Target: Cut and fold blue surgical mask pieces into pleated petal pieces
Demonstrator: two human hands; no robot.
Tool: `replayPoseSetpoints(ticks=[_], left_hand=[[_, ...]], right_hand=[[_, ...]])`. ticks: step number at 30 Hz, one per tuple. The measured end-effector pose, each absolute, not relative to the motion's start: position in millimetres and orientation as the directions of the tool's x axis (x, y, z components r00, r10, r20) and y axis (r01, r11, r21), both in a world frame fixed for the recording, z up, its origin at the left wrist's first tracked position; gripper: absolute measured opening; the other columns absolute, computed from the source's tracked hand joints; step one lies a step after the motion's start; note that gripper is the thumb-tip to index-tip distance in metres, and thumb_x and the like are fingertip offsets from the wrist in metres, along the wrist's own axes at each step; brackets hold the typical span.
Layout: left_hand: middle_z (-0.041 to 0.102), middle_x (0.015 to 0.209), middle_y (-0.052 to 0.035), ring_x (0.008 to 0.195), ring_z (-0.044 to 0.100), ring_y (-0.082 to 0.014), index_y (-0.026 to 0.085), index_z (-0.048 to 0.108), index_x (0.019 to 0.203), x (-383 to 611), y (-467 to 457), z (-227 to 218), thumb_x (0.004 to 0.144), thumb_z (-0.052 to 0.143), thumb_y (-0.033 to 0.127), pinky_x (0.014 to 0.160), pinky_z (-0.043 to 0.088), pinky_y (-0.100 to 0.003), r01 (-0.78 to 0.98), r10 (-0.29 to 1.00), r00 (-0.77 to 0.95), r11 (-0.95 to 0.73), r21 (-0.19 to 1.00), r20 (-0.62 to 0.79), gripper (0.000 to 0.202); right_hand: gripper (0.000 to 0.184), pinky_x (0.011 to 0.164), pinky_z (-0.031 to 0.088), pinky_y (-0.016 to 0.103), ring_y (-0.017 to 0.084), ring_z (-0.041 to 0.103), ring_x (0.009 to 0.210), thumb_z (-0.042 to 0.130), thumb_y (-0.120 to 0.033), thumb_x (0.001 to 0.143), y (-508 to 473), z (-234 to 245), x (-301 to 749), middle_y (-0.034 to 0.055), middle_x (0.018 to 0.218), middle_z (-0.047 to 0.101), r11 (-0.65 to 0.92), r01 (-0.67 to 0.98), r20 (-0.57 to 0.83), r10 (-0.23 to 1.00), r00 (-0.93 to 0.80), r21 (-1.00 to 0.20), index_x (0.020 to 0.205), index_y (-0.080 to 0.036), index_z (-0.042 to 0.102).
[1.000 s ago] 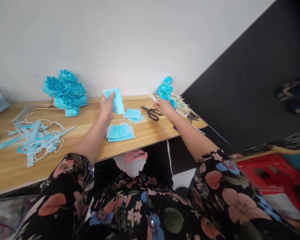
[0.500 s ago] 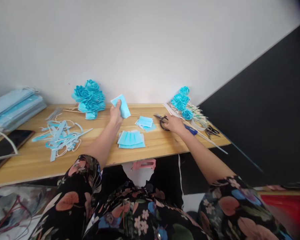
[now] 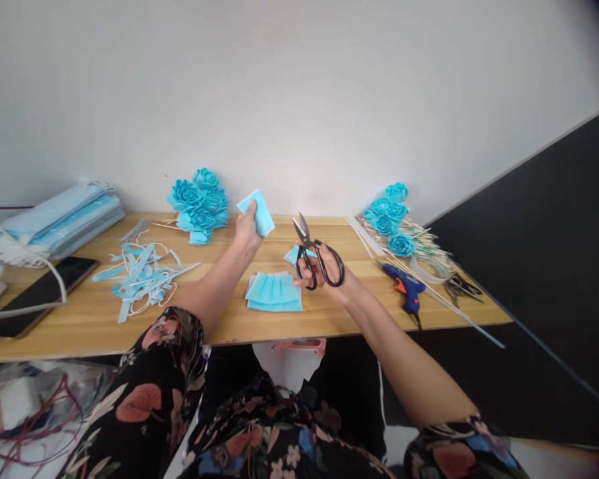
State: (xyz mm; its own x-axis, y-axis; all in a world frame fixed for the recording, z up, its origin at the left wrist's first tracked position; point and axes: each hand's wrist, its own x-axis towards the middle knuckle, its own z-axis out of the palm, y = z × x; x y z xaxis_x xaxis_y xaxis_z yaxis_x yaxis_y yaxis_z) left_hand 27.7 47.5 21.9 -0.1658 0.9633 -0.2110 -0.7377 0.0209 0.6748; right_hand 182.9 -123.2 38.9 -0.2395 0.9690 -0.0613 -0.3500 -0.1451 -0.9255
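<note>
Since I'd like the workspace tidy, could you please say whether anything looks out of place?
A long thin strip at the right juts past the front edge of the table, and cut scraps lie tangled at the left.

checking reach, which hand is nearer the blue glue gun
Right. The right hand, holding the black-handled scissors, is left of the blue glue gun; the left hand, holding a light-blue piece, is much farther left.

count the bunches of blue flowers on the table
2: the left bunch lies left of the left hand; the right bunch lies beyond the glue gun. Single flowers may be hidden inside either.
</note>
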Motion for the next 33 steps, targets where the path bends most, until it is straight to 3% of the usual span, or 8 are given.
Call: replayPoseSetpoints(ticks=[7, 12, 23, 33], left_hand=[[0.066, 0.072, 0.0009, 0.063, 0.062, -0.0112, 0.018, 0.061, 0.083, 28, 47, 16, 0.081, 0.077, 0.031, 0.064, 0.051, -0.023, -0.737, 0.972, -0.151, 0.009, 0.675, -0.178, 0.02], [0.066, 0.07, 0.0014, 0.06, 0.06, -0.0098, 0.017, 0.061, 0.083, 26, 45, 14, 0.086, 0.071, 0.026, 0.061, 0.049, -0.021, -0.76, 0.976, -0.136, 0.009, 0.65, -0.172, 0.014], [0.066, 0.072, 0.0014, 0.064, 0.061, -0.011, 0.017, 0.062, 0.086, 25, 48, 11, 0.078, 0.078, 0.033, 0.068, 0.051, -0.024, -0.737, 0.974, -0.169, -0.021, 0.676, -0.154, 0.024], [0.056, 0.062, 0.0053, 0.053, 0.05, -0.008, 0.017, 0.057, 0.08, 32, 36, 16, 0.078, 0.078, 0.036, 0.056, 0.041, -0.021, -0.692, 0.982, -0.168, -0.057, 0.72, -0.084, 0.028]], right_hand=[[0.059, 0.065, 0.063, 0.032, 0.009, 0.048, 0.055, 0.065, -0.065, 0.082, -122, 25, 167, -0.0011, 0.07, 0.058, -0.143, -0.305, -0.059, 0.962, -0.268, -0.942, 0.119, -0.019, 0.067], [0.061, 0.063, 0.062, 0.031, 0.009, 0.047, 0.053, 0.065, -0.066, 0.082, -119, 25, 162, -0.0011, 0.068, 0.058, -0.158, -0.275, -0.078, 0.956, -0.281, -0.948, 0.12, -0.018, 0.067], [0.06, 0.063, 0.062, 0.031, 0.009, 0.047, 0.053, 0.066, -0.066, 0.08, -119, 26, 161, -0.0013, 0.067, 0.058, -0.165, -0.266, -0.088, 0.957, -0.277, -0.95, 0.116, -0.019, 0.068], [0.053, 0.062, 0.061, 0.031, 0.011, 0.055, 0.058, 0.067, -0.063, 0.081, -108, 20, 154, 0.0005, 0.072, 0.063, -0.163, -0.291, -0.09, 0.965, -0.247, -0.943, 0.11, -0.02, 0.067]])
